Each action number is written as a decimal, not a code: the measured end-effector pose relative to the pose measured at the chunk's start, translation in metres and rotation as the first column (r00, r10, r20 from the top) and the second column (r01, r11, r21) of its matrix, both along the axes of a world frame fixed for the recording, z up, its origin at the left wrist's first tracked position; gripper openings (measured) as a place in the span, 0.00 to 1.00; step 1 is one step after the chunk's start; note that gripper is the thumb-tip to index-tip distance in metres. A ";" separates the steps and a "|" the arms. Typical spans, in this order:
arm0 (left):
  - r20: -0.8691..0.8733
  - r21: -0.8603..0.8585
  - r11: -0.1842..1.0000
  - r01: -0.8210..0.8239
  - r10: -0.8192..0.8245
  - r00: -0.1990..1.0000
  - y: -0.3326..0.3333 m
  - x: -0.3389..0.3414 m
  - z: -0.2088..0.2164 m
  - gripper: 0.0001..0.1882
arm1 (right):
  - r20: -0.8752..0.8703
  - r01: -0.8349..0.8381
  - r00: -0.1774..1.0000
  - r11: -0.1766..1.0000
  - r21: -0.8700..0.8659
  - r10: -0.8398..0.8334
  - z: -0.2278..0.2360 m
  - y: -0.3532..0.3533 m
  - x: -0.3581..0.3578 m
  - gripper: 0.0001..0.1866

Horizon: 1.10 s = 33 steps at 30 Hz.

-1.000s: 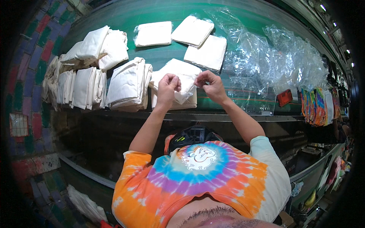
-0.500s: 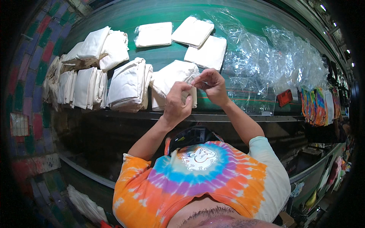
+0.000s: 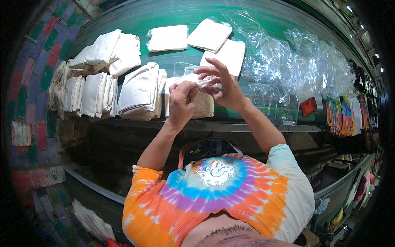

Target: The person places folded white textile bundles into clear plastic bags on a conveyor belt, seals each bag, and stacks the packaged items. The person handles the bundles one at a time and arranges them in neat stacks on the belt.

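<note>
Over a folded cream cloth (image 3: 191, 108) near the table's front edge, my two hands work at a clear plastic bag (image 3: 186, 68). My left hand (image 3: 181, 103) is closed in a pinch on the bag's near edge. Just to the right, my right hand (image 3: 228, 91) has its fingers spread and bent, touching the plastic; its thumb is mostly hidden. Beyond my hands lie flat folded cloths in clear bags: one (image 3: 168, 38) stands apart, while another (image 3: 210, 35) overlaps a third (image 3: 227, 57).
Stacks of folded cream cloth (image 3: 139, 92) line the left side of the green table (image 3: 164, 18). Loose clear plastic bags (image 3: 275, 61) heap on the right, near a red phone-like object (image 3: 307, 106). Tie-dye fabrics (image 3: 343, 115) hang at far right.
My hands have drawn the plastic bag into plain sight above the cloth. My right hand's fingers have gone from a pinch to spread. My left hand has shifted slightly left.
</note>
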<state>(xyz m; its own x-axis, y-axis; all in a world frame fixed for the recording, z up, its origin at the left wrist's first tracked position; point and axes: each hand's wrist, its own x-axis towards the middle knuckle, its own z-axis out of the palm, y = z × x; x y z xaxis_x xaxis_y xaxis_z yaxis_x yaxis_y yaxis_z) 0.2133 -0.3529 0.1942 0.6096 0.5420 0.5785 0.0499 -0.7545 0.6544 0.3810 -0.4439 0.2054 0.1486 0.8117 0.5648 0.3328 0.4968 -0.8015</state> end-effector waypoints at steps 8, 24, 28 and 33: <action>-0.001 -0.091 0.996 -0.016 0.016 1.000 0.000 -0.002 -0.007 0.01 | 0.262 0.100 0.956 0.988 0.121 -0.129 0.000 -0.001 0.009 0.32; -0.057 -0.062 0.998 -0.014 0.010 0.998 -0.002 -0.008 -0.002 0.05 | 0.396 0.159 0.892 0.972 0.175 -0.217 -0.006 -0.006 -0.003 0.20; -0.054 0.033 0.999 -0.038 0.040 0.998 -0.004 -0.011 -0.002 0.03 | 0.413 0.149 0.888 0.976 0.156 -0.201 -0.006 -0.007 -0.004 0.16; -0.070 0.211 0.975 -0.067 0.083 0.994 -0.003 -0.015 -0.005 0.05 | 0.488 0.134 0.859 0.988 0.076 -0.154 -0.006 -0.011 -0.003 0.17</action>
